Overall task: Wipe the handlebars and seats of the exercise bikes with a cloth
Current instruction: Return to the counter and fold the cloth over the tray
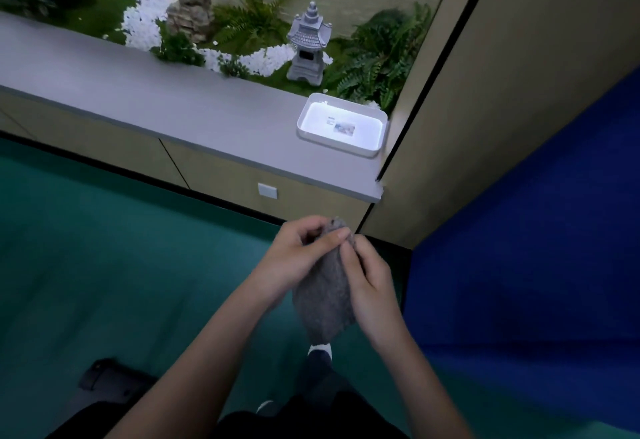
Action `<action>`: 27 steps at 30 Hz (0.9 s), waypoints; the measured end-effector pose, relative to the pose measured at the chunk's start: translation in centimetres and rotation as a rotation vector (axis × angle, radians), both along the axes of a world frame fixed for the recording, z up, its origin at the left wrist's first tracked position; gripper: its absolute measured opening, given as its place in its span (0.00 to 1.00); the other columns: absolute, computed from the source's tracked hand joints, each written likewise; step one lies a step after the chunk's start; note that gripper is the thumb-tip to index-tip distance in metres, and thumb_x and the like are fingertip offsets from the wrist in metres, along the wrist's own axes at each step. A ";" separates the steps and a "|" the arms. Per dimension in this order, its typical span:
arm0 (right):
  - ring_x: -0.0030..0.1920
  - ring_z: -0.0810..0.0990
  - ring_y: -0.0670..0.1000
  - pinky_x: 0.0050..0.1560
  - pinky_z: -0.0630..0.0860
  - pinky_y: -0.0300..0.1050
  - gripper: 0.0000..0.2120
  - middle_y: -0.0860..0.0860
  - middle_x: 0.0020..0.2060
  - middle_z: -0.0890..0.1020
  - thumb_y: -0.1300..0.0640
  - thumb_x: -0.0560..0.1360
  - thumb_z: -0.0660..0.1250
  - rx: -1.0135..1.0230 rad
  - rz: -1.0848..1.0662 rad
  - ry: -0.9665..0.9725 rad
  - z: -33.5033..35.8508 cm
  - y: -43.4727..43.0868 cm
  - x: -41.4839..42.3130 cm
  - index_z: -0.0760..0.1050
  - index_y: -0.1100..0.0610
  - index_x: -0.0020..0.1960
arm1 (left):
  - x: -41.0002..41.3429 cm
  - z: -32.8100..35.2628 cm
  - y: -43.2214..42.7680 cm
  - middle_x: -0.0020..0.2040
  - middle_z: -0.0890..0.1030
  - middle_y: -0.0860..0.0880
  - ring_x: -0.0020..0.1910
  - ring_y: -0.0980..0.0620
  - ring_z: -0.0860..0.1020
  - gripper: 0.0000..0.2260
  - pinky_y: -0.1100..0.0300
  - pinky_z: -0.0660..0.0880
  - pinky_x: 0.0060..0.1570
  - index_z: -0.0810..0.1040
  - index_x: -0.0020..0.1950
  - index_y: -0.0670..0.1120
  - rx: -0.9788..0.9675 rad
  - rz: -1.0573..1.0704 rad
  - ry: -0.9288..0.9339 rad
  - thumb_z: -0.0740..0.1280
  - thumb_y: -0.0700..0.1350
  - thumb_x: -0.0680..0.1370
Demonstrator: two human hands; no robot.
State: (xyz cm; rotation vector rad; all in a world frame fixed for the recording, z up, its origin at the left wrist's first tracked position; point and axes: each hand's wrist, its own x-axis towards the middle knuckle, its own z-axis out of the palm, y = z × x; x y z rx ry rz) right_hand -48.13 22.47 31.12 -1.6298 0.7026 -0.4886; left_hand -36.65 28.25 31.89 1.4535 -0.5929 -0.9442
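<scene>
Item: cloth (pixel 325 295), grey, small, soft weave. Status: in hand, not yet on any bike.

Risks, as we judge them:
- Drop. We hold the cloth only by its top edge w/ fingertips; the rest hangs free. A loose pinch while re-folding could let it fall to the green floor (pixel 104 265) and pick up dirt.
- Poor fold. If we bunch it unevenly, less of the face will meet a handlebar or seat, so wiping would be patchy.
- No bike in view. No handlebars or seats show here, so we'd have to turn and walk first; doing that while looking down at the cloth risks bumping the blue panel (pixel 536 231) close on the right.

Hands:
- Left hand (pixel 294 258): fingers curled, thumb and forefinger closed on the cloth's top corner. Nothing else held.
- Right hand (pixel 369 281): fingers partly bent, tips pinching the same top edge from the other side; palm lies against the cloth's right border.

Position of cloth rel. to hands: between the two, touching both; top corner pokes up just above the fingertips, body hangs below the left hand and beside the right palm, toward our shoe (pixel 320 366).

Also noted: white tray (pixel 308 116) on the grey tabletop (pixel 138 92), well beyond the hands, untouched.
</scene>
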 end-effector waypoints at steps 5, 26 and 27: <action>0.33 0.70 0.43 0.35 0.67 0.43 0.12 0.47 0.30 0.72 0.56 0.81 0.58 -0.049 -0.092 0.027 -0.4 -5.4 2.9 0.69 0.58 0.40 | 2.3 -0.5 -5.5 0.46 0.80 0.51 0.45 0.58 0.77 0.06 0.72 0.72 0.43 0.78 0.52 0.43 0.022 0.250 -0.050 0.69 0.42 0.75; 0.29 0.68 0.40 0.30 0.64 0.32 0.15 0.40 0.28 0.71 0.57 0.82 0.56 -0.138 -0.252 0.066 -1.0 -17.2 18.3 0.61 0.50 0.36 | 16.0 -4.8 -14.8 0.55 0.82 0.41 0.51 0.47 0.82 0.16 0.54 0.79 0.50 0.78 0.60 0.38 0.128 0.208 0.716 0.62 0.46 0.79; 0.30 0.68 0.40 0.31 0.64 0.33 0.15 0.41 0.29 0.72 0.56 0.82 0.56 -0.137 -0.261 0.076 -1.0 -17.5 19.5 0.62 0.50 0.37 | 17.2 -4.7 -15.2 0.56 0.82 0.42 0.54 0.46 0.81 0.16 0.52 0.78 0.53 0.77 0.61 0.38 0.109 0.195 0.733 0.61 0.46 0.80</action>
